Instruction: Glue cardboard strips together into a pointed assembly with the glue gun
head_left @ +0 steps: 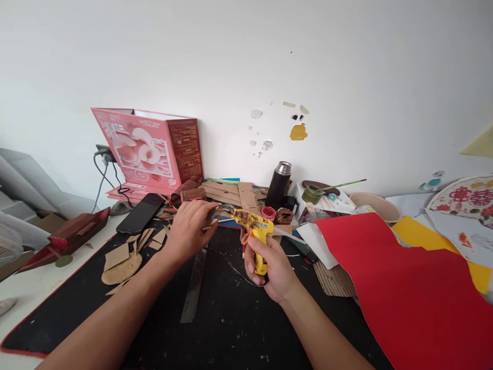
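Right hand [274,270] closed round yellow glue gun [257,237] grip, over black mat [227,329]. Barrel axis running up-left, nozzle aimed at left hand [191,229], just beside it. Left hand part-curled, fingertips pinching small thin piece [214,222], hard to identify, nearly touching nozzle. Beyond: cardboard strips [231,194], black flask [278,185], pink box [150,149] against wall.

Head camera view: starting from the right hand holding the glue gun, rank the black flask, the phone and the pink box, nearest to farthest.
From the right hand on the glue gun:
1. Black flask, just behind, slightly right.
2. Phone, off to the left.
3. Pink box, back left against the wall.
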Demonstrator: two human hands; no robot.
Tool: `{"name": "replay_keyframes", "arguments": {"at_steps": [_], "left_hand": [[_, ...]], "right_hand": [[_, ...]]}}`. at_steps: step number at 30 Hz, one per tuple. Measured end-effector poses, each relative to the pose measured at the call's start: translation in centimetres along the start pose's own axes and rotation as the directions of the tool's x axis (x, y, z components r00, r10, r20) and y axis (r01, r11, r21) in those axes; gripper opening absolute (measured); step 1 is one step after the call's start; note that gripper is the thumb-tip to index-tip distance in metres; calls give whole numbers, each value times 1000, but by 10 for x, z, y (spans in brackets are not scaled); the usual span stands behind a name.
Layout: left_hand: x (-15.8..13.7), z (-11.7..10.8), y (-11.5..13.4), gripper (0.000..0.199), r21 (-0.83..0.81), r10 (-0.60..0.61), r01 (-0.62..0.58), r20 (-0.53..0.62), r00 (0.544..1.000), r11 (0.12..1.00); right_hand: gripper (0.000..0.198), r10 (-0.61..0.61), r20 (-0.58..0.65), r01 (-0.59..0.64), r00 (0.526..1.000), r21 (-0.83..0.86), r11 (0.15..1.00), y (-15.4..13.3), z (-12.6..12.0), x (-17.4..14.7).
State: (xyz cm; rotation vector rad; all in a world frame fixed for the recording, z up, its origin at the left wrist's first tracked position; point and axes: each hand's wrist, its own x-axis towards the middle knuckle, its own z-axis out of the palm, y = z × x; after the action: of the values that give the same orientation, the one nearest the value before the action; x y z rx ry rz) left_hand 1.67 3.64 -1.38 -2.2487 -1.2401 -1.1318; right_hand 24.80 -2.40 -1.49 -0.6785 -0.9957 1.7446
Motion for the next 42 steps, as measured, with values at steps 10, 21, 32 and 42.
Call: {"name": "replay_keyframes", "arguments": {"at_steps": [10, 21, 32, 42], "left_hand": [[2, -3, 7, 25, -26, 80, -81, -26, 996, 996], [1, -2, 16, 20, -335, -66, 58, -14, 998, 940], [2, -27, 40, 25, -584, -95, 51, -45, 994, 810], [8, -40, 45, 21, -734, -186, 258, 181, 966, 628]], "right_hand": [[44, -50, -54, 49, 997, -20, 999, -1, 0, -1], [53, -73, -37, 74, 997, 22, 997, 1, 1, 0], [52, -88, -165, 100, 982, 69, 993, 3, -2, 7], [51, -44, -140, 56, 989, 82, 995, 8, -1, 7]]}}
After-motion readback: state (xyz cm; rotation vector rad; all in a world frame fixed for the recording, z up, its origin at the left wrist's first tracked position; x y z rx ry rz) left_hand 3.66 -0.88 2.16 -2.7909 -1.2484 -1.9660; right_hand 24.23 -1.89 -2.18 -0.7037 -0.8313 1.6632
